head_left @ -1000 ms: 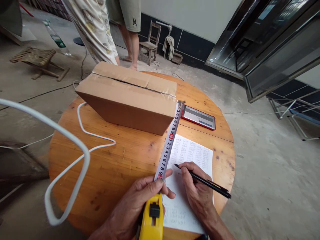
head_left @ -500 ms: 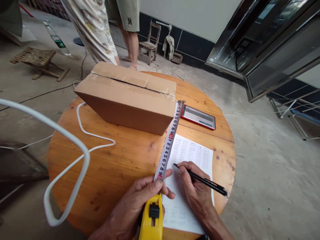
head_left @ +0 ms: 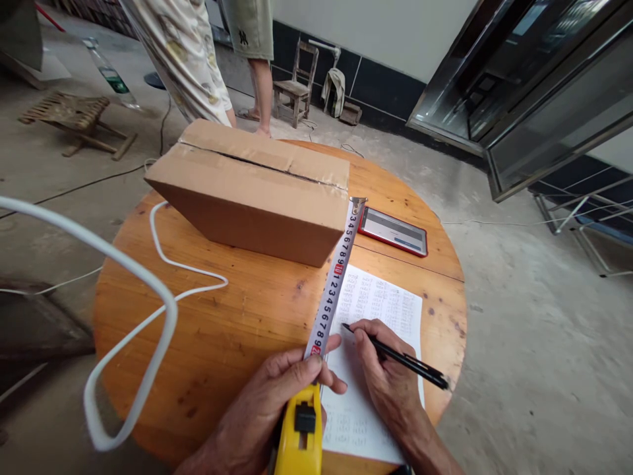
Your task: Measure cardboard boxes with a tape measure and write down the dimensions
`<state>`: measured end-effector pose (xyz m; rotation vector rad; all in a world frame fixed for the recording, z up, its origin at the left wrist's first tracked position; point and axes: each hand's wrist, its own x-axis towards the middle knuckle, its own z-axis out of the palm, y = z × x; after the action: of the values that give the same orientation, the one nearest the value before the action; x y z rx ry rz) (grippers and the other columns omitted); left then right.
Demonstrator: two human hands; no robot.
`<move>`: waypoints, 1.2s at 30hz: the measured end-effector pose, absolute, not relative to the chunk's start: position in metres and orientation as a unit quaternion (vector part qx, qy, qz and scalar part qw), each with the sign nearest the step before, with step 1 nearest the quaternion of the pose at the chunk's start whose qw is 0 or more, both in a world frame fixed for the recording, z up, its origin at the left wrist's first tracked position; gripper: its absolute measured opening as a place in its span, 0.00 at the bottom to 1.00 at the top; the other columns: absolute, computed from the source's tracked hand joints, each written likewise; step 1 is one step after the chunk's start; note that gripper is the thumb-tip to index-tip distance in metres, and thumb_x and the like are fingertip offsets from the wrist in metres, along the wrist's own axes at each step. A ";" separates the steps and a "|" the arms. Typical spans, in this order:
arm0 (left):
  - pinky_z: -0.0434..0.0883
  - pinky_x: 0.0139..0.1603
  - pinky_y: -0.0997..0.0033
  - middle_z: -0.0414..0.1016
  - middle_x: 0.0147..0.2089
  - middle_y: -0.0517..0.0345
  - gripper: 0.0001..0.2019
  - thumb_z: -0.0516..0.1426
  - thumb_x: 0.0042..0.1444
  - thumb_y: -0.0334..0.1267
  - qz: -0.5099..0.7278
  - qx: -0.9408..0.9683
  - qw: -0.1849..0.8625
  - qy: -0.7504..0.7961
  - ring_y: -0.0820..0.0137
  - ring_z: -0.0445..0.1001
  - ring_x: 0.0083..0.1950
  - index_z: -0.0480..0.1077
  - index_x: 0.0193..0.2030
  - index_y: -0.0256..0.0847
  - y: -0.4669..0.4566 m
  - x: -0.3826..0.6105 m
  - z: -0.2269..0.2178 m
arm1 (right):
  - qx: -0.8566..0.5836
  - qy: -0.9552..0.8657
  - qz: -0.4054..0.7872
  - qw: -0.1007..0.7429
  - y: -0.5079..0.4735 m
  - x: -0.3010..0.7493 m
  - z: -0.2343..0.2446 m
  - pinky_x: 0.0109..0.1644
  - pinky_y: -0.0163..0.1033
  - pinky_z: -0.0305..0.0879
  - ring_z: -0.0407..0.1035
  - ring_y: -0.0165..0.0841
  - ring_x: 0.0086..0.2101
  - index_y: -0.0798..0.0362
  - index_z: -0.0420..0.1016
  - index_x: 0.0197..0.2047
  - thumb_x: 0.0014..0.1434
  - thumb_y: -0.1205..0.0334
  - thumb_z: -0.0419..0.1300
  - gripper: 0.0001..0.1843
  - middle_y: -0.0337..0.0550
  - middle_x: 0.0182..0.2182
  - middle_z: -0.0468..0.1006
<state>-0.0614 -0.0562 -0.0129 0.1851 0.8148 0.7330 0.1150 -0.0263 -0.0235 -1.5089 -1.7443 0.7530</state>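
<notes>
In my left hand [head_left: 284,389] is a yellow tape measure [head_left: 299,442], its blade pinched between thumb and fingers. The white blade [head_left: 329,297] runs up to the right front corner of a closed cardboard box [head_left: 252,198], its metal hook end beside that corner. My right hand [head_left: 388,369] grips a black pen [head_left: 408,359], the tip resting on or just over a sheet of paper [head_left: 346,376]. Rows of small handwriting cover the upper and lower parts of the sheet. Part of it lies hidden beneath my right hand.
A phone in a red case [head_left: 393,231] lies right of the box on the round wooden table [head_left: 257,297]. A white cable [head_left: 163,284] loops at the left. Beyond stand two people [head_left: 257,86], a small chair [head_left: 297,86] and a folding stool [head_left: 74,115].
Both hands, the tape measure and the pen stay practically where they were. The view has shifted very slightly, and one standing person's legs have moved a little to the left.
</notes>
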 end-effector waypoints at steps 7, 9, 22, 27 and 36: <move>0.64 0.23 0.79 0.76 0.37 0.54 0.18 0.58 0.58 0.41 0.348 0.078 0.848 0.391 0.78 0.70 0.22 0.72 0.53 0.38 -0.053 -0.060 -0.011 | -0.579 -0.679 0.287 0.348 -0.025 0.115 -0.024 0.31 0.32 0.62 0.67 0.28 0.27 0.51 0.73 0.35 0.63 0.63 0.53 0.08 0.37 0.26 0.73; 0.64 0.23 0.79 0.76 0.36 0.55 0.18 0.57 0.58 0.41 0.349 0.076 0.848 0.391 0.79 0.69 0.22 0.72 0.53 0.38 -0.053 -0.061 -0.011 | -0.579 -0.682 0.284 0.345 -0.025 0.114 -0.024 0.31 0.32 0.62 0.67 0.28 0.26 0.52 0.72 0.35 0.63 0.63 0.53 0.08 0.37 0.26 0.73; 0.63 0.22 0.79 0.76 0.36 0.56 0.13 0.58 0.57 0.42 0.345 0.082 0.850 0.389 0.79 0.69 0.21 0.76 0.44 0.36 -0.054 -0.061 -0.012 | -0.584 -0.686 0.265 0.343 -0.024 0.113 -0.025 0.28 0.31 0.61 0.65 0.27 0.24 0.52 0.72 0.34 0.62 0.64 0.53 0.08 0.35 0.24 0.72; 0.64 0.23 0.78 0.75 0.37 0.55 0.11 0.57 0.57 0.41 0.352 0.087 0.850 0.382 0.78 0.70 0.22 0.75 0.33 0.34 -0.055 -0.061 -0.013 | -0.579 -0.691 0.271 0.339 -0.024 0.113 -0.024 0.29 0.31 0.62 0.67 0.27 0.25 0.52 0.73 0.34 0.62 0.65 0.53 0.08 0.36 0.25 0.73; 0.61 0.22 0.78 0.76 0.36 0.54 0.12 0.58 0.56 0.43 0.344 0.086 0.847 0.396 0.79 0.68 0.21 0.75 0.36 0.34 -0.055 -0.061 -0.013 | -0.587 -0.677 0.273 0.350 -0.024 0.113 -0.022 0.28 0.30 0.62 0.67 0.27 0.24 0.52 0.73 0.33 0.61 0.65 0.53 0.08 0.35 0.24 0.73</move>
<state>-0.0609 -0.0551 -0.0126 0.1816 0.8356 0.7247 0.1125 -0.0245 -0.0223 -1.5196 -1.7546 0.7075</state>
